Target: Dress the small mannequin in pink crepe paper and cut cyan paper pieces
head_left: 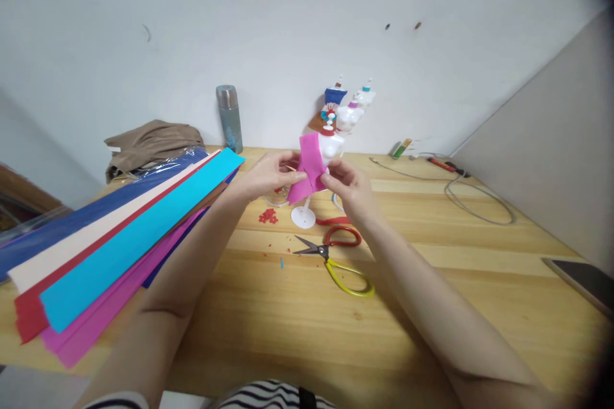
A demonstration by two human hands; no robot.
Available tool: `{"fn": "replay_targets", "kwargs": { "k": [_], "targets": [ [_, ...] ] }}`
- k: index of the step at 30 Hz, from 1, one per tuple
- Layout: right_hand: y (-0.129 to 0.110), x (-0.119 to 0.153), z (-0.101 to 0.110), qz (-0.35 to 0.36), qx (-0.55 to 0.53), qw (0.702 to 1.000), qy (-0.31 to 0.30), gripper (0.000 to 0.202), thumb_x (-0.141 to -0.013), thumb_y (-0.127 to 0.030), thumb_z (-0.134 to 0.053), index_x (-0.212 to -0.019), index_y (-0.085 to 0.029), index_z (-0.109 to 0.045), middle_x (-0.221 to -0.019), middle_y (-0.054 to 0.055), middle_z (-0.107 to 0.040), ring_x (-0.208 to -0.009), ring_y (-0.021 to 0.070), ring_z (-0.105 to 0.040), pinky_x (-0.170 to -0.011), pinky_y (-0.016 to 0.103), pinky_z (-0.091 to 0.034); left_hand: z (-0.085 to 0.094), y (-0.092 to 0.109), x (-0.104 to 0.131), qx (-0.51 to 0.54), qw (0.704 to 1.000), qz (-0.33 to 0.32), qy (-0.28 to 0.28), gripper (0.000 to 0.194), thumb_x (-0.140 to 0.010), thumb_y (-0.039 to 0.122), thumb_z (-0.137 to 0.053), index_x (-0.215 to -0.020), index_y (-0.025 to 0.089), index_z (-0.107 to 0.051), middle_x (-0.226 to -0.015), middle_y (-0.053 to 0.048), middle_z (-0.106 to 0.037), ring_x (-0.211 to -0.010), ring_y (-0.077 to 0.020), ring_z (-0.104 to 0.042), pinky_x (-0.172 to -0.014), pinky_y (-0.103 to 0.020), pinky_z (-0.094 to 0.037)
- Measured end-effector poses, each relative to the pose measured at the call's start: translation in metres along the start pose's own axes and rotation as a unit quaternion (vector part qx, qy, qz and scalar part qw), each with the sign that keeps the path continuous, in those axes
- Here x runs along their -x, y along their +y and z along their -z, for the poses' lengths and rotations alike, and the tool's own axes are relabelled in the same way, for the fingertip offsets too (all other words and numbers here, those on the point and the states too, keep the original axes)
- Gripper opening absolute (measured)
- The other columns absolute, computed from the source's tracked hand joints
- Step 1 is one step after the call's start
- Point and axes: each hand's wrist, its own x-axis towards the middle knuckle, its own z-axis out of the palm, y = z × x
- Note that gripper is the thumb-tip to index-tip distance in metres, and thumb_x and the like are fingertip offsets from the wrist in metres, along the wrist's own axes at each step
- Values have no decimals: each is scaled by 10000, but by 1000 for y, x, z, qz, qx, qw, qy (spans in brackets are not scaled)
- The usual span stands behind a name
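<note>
A small white dress-form mannequin (332, 148) stands on a thin stem with a round white base (303, 218). Against its left front lies a folded piece of pink crepe paper or cloth (311, 156); which material I cannot tell. My left hand (269, 175) pinches this pink piece between thumb and fingers from the left. From the right, my right hand (350, 188) presses its thumb on the piece's lower right edge, fingers behind beside the mannequin. Below the hands, scissors (323, 249) with one red and one yellow handle lie with blades apart, near small red flower-like pieces (268, 216).
Long coloured strips (139, 236) fan out at the left, before a brown cloth (156, 140) and a steel flask (230, 118). More small mannequins (349, 116), some decorated, stand by the wall. A grey cable (472, 212) and a phone-like slab (582, 281) lie right.
</note>
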Motion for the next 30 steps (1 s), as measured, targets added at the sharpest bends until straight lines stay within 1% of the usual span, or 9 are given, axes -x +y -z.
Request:
{"fn": "replay_targets", "kwargs": {
  "k": [3,6,8,11,13,17,21,26,30],
  "targets": [
    [0,1,2,2,-11,1000,-8,384,-770,-613,-783,-931,-267,-728,-914,13,-727,-876,212,-668,-879,387,-542,0,1,0,11,1000,-2,13,397,-795,278,-762,-1159,129,-706,-1236,-158,-735,-1057,-225,-709,-958,-380,-556],
    [0,1,3,10,1,1000,-15,398,-780,-637,-767,-941,-274,-748,-928,15,-739,-892,217,-673,-889,392,-544,1,4,1,49,999,-11,19,464,-770,349,-815,-1174,147,-710,-1274,-160,-716,-1124,-242,-690,-946,-361,-558],
    [1,0,2,21,22,999,-18,380,-746,-594,-812,-945,-276,-754,-971,26,-753,-936,235,-679,-897,406,-550,3,6,2,92,995,0,24,495,-786,463,-810,-1171,165,-718,-1262,-157,-719,-1155,-260,-682,-914,-344,-566],
    [2,-1,0,28,46,998,-15,328,-705,-484,-857,-937,-277,-753,-1009,34,-761,-959,244,-684,-901,415,-559,7,11,6,147,987,43,45,585,-839,678,-688,-1123,169,-734,-1204,-174,-737,-1141,-286,-691,-877,-343,-574],
    [4,0,-2,36,68,997,-6,303,-698,-412,-861,-941,-270,-747,-1021,41,-757,-944,238,-683,-882,409,-564,5,17,9,125,988,59,66,609,-863,729,-620,-1083,173,-740,-1176,-166,-747,-1130,-292,-694,-863,-345,-568],
    [5,3,-5,71,120,990,13,315,-691,-343,-862,-972,-271,-741,-1054,51,-741,-935,241,-666,-826,402,-569,-11,30,13,-16,990,29,139,432,-854,560,-721,-1016,160,-743,-1082,-113,-772,-1037,-253,-705,-824,-309,-541],
    [3,6,-6,104,155,982,-18,266,-759,-316,-809,-1015,-294,-741,-1059,46,-733,-918,240,-664,-811,407,-564,-25,30,10,-41,973,8,226,215,-845,338,-723,-909,133,-734,-967,-89,-787,-917,-204,-720,-810,-288,-545],
    [2,5,-6,118,170,978,-16,217,-762,-328,-804,-962,-290,-727,-1001,41,-724,-832,219,-650,-750,385,-563,-17,20,6,-2,960,-17,279,136,-835,261,-686,-853,133,-731,-993,-93,-794,-939,-201,-735,-860,-296,-573],
    [3,5,-6,127,200,971,-12,196,-783,-348,-774,-948,-270,-704,-965,44,-718,-798,214,-648,-726,383,-562,-9,17,6,-37,953,-59,294,210,-846,191,-655,-1024,132,-751,-1206,-121,-766,-1131,-228,-708,-984,-342,-563]
  ]
}}
